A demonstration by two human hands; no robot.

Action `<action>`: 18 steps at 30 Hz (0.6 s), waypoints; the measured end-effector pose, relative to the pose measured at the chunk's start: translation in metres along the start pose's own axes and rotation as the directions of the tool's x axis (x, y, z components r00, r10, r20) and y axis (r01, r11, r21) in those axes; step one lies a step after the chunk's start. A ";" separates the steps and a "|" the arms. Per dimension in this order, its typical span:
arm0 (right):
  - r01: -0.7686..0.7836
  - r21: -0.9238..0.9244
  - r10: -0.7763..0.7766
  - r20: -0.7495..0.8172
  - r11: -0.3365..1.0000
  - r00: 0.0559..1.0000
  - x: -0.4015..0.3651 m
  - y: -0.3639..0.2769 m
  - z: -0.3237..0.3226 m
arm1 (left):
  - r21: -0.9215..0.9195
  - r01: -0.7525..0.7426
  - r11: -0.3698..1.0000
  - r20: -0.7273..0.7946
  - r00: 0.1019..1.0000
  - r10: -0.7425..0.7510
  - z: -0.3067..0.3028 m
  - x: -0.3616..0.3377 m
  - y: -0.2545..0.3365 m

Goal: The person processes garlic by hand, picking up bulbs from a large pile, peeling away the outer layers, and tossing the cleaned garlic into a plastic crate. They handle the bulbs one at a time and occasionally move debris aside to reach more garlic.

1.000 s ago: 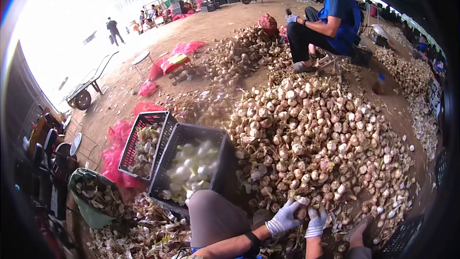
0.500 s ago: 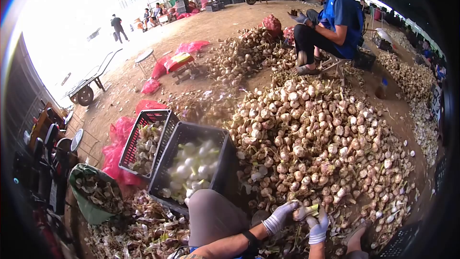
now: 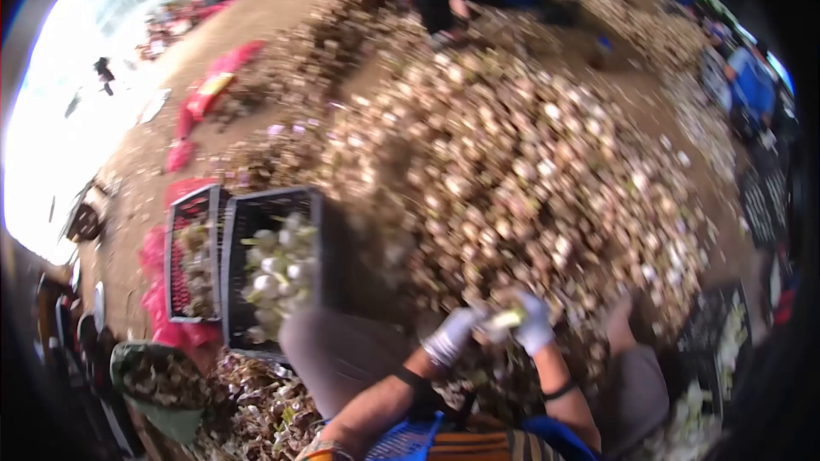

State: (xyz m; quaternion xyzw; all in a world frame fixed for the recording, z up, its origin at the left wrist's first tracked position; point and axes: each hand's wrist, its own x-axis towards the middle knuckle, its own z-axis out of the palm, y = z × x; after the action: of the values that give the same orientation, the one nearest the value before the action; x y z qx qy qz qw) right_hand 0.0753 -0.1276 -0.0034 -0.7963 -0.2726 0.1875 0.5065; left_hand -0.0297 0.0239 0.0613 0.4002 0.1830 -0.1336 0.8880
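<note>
Pale garlic btwn gloved L hand & R hand, in grip of both.

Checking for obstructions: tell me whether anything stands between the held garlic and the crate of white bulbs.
The left hand at the held garlic, the bent left knee by the crate, and the crate's side wall; nothing else visible.

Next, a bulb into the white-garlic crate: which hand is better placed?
Left, probably: the left hand is nearer the crate; the right hand sits farther off, beyond the left.
</note>
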 end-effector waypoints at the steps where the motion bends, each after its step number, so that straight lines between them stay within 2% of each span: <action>1: -0.065 -0.013 0.065 0.028 0.998 0.997 0.006 -0.015 -0.005 | -0.081 0.086 0.993 -0.041 0.995 -0.090 0.006 -0.002 0.012; 3: 0.116 0.170 -0.099 -0.106 0.979 0.990 0.013 -0.011 -0.016 | -0.039 -0.113 0.993 -0.109 0.988 0.108 0.007 0.003 0.012; 4: 0.022 0.382 0.027 -0.123 0.924 0.992 0.012 -0.032 -0.030 | -0.224 -0.123 0.967 -0.115 0.988 0.099 0.006 0.008 0.008; 5: -0.046 0.579 0.138 -0.115 0.814 0.984 0.009 -0.051 -0.043 | -0.397 -0.140 0.907 -0.129 0.987 0.096 0.001 0.015 0.003; 6: -0.027 0.728 0.260 -0.209 0.685 0.943 0.011 -0.036 -0.045 | -0.450 -0.134 0.883 -0.129 0.988 0.084 -0.005 0.019 0.002; 7: -0.088 0.681 0.332 -0.237 0.727 0.913 0.002 -0.045 -0.051 | -0.328 -0.216 0.920 -0.204 0.967 0.154 -0.004 0.019 -0.003; 9: -0.222 0.619 0.328 -0.061 0.753 0.943 -0.001 -0.071 -0.048 | -0.097 -0.331 0.939 -0.347 0.895 0.280 -0.017 0.036 -0.022; 10: -0.179 0.545 0.259 -0.073 0.819 0.963 -0.003 -0.056 -0.031 | 0.073 -0.320 0.945 -0.248 0.911 0.328 -0.029 0.038 -0.033; 11: -0.091 0.697 0.124 0.003 0.711 0.992 0.000 -0.058 -0.020 | 0.210 -0.239 0.948 -0.211 0.936 0.283 -0.017 0.029 -0.019; 13: -0.109 0.637 0.157 -0.020 0.763 0.987 0.005 -0.071 -0.014 | 0.158 -0.332 0.930 -0.125 0.928 0.352 -0.026 0.034 -0.033; 15: -0.112 0.581 0.171 -0.046 0.806 0.984 0.006 -0.053 -0.008 | -0.125 -0.170 0.978 -0.213 0.967 0.141 -0.029 0.037 -0.026; 16: -0.137 0.604 0.180 -0.010 0.785 0.984 0.003 -0.046 -0.007 | -0.195 -0.357 0.914 -0.155 0.931 0.331 -0.032 0.041 -0.030; 17: -0.164 0.626 0.191 0.024 0.762 0.981 0.000 -0.046 -0.009 | -0.279 -0.364 0.889 -0.315 0.909 0.273 -0.022 0.033 -0.016; 18: -0.171 0.519 0.171 0.048 0.838 0.984 -0.004 -0.034 -0.010 | -0.241 -0.390 0.889 -0.383 0.880 0.282 -0.024 0.036 -0.014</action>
State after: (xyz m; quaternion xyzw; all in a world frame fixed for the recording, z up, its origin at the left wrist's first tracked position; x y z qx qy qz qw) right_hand 0.0697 -0.1258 0.0323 -0.6506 -0.1394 0.2986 0.6842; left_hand -0.0078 0.0300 0.0217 0.2980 0.2779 0.1253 0.9046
